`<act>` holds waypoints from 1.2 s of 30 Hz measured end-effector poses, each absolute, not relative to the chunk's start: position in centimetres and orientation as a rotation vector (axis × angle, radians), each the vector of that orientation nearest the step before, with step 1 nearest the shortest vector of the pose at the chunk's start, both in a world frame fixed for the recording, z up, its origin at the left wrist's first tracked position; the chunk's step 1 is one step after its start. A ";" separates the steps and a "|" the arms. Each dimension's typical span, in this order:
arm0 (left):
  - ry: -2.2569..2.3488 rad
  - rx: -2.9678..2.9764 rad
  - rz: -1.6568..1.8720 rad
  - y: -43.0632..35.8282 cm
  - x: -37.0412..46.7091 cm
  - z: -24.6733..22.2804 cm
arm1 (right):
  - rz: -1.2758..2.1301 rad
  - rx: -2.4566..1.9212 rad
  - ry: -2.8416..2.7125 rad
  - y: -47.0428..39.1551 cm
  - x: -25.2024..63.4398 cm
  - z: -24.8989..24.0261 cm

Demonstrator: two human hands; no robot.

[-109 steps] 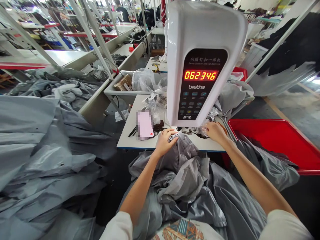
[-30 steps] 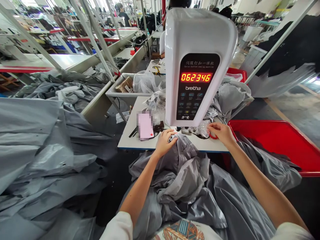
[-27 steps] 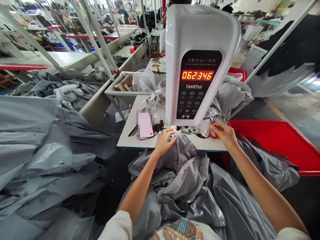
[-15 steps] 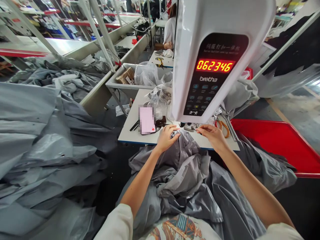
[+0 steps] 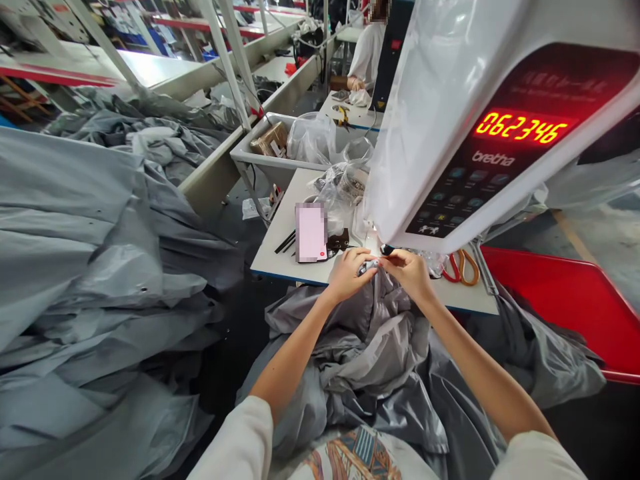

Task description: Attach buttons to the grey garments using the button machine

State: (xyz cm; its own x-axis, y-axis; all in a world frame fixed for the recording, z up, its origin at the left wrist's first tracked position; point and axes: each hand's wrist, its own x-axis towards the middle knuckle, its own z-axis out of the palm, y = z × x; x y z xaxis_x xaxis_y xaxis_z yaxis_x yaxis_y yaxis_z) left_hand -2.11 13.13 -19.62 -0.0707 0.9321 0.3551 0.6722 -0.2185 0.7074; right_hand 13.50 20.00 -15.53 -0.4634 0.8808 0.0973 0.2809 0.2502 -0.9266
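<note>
A crumpled grey garment (image 5: 373, 333) runs from my lap up to the tabletop below the head of a white button sewing machine (image 5: 395, 193). Pinched at the garment's raised edge is my left hand (image 5: 353, 272), its fingers curled over the cloth. Close beside it, my right hand (image 5: 409, 275) has thumb and forefinger pressed together at the same edge, just under the machine head. Whatever small thing those fingertips may hold is hidden. Red digits glow on the control panel (image 5: 520, 130).
A phone (image 5: 311, 233) lies on the white table (image 5: 280, 230), left of my hands. Scissors (image 5: 463, 268) rest at the right, near a red tray (image 5: 560, 287). Grey cloth (image 5: 90, 267) is heaped on the left. Behind stands a bin (image 5: 250, 150) of plastic bags; a person sits farther back.
My right hand has moved left from the small metal pieces on the table to the garment edge beside my left hand. The camera view has shifted and tilted.
</note>
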 end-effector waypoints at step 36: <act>1.754 1.863 1.143 12.9 -2.0 -19.3 | 0.074 -0.781 -2.488 20.0 14.1 -15.7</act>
